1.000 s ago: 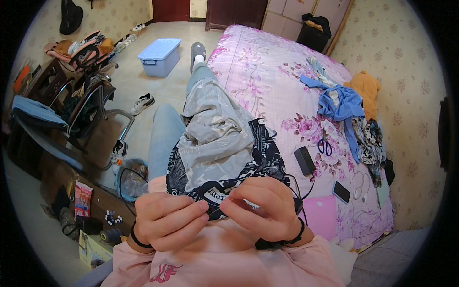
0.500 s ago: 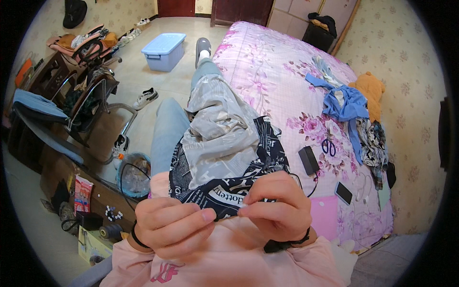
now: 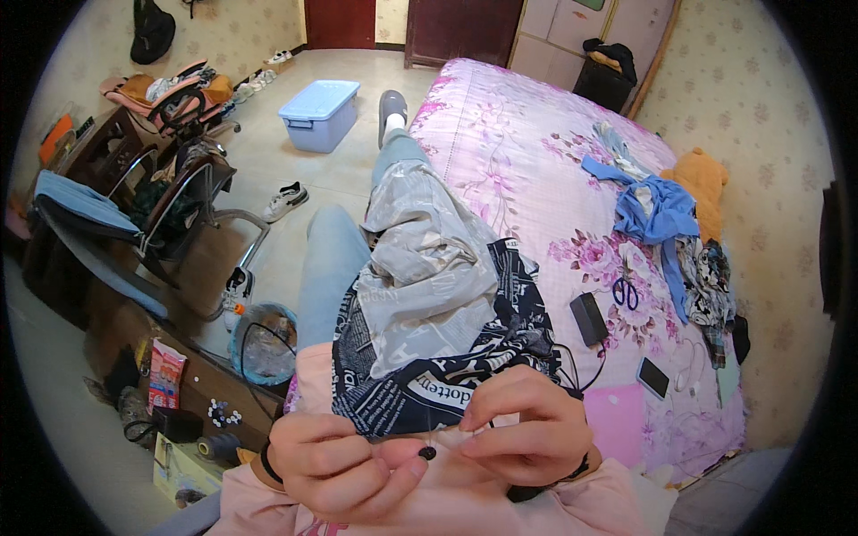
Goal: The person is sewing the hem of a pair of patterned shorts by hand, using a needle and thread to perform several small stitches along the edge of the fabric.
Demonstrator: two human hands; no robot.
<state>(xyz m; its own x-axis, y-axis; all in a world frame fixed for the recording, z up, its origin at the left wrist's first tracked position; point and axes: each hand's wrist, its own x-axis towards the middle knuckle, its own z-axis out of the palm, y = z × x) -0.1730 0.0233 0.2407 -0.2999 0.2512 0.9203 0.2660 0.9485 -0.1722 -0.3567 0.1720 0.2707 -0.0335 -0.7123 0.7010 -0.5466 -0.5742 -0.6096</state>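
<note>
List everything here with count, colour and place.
Small disc: one, black, lower centre
Printed cloth: one, black, white, grey, centre
Bed: one, pink floral, centre right
Scissors: one pair, dark blue, on bed
Phone: one, dark, on bed
Corded block: one, black, on bed
Clothes: several, blue and patterned, bed's right side
Plush toy: one, brown, behind clothes
Storage box: one, blue, on floor
Shoes: several, mostly white, floor left
Bin: one, blue, left of cloth
Chair: one, black, left side
Spool: one, dark grey, lower left
Small pieces: several, black and white, near spool
Left hand: one, black wristband, pinching disc
Right hand: one, black wristband, grip unclear
</note>
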